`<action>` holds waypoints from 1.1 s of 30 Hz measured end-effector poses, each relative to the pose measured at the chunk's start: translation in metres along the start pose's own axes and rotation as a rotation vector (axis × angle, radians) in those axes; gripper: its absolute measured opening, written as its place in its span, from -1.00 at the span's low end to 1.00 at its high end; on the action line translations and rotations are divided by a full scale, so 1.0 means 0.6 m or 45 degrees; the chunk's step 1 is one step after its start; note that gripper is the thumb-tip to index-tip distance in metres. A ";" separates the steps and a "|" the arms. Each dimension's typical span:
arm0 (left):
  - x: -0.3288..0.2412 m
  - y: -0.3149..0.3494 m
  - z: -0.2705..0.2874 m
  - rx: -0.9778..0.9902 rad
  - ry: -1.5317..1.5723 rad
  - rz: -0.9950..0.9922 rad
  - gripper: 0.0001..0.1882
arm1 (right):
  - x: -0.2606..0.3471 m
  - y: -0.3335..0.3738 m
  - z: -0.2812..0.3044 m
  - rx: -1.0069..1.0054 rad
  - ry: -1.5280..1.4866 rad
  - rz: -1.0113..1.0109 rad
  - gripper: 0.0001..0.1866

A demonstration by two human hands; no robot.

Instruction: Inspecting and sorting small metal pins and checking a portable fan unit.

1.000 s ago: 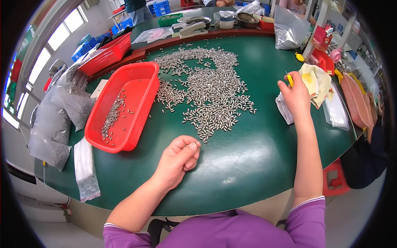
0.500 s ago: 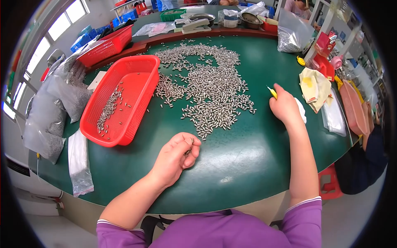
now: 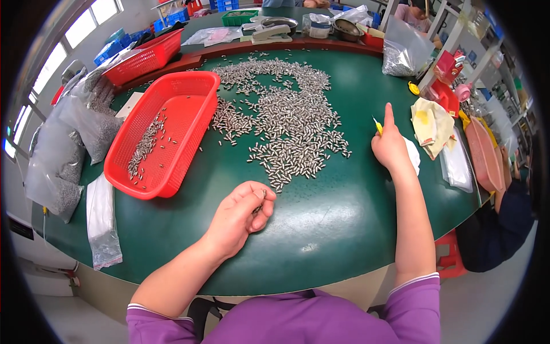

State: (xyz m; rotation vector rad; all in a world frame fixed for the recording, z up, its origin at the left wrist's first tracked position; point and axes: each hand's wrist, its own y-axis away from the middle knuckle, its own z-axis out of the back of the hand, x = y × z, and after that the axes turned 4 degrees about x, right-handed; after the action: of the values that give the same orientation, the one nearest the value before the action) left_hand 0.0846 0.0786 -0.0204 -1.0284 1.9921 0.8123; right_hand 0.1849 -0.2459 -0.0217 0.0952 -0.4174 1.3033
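purple sleeves (image 3: 413,309) frame the near edge as i watch from afar over a green table (image 3: 189,241). my left hand (image 3: 243,215) is curled in, thumb and fingers pinching small metal pieces (image 3: 256,210); how many, i cannot tell. if that pinch loosens, i judge one could drop and roll on the smooth top. my right hand (image 3: 392,148), farther out, grasps a yellow tool (image 3: 378,127), index finger stretched ahead; its thin tip is bare, so a careless swing could prick my other hand. on the left sits a red basket (image 3: 182,157) holding more pieces; a knock might tip it. beyond my left hand spreads the loose heap (image 3: 298,126), its nearest point just past the knuckles, where a dragging wrist could scatter it. farther off, a part-filled clear bag (image 3: 399,59) could slump if bumped.
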 end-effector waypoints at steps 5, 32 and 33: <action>0.000 0.001 0.000 -0.007 0.001 -0.006 -0.86 | 0.009 0.018 0.009 0.072 -0.073 0.043 -0.25; 0.002 0.002 -0.004 0.061 0.106 0.077 -0.78 | 0.125 0.141 0.012 0.246 -0.179 0.847 -0.93; 0.002 0.002 -0.004 0.073 0.098 0.079 -0.79 | 0.125 0.141 0.012 0.246 -0.181 0.847 -0.93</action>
State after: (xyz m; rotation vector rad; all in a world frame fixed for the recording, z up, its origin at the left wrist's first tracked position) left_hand 0.0824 0.0767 -0.0196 -0.9823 2.1096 0.7546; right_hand 0.1178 -0.1564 -0.0027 0.2255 -0.4620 2.0007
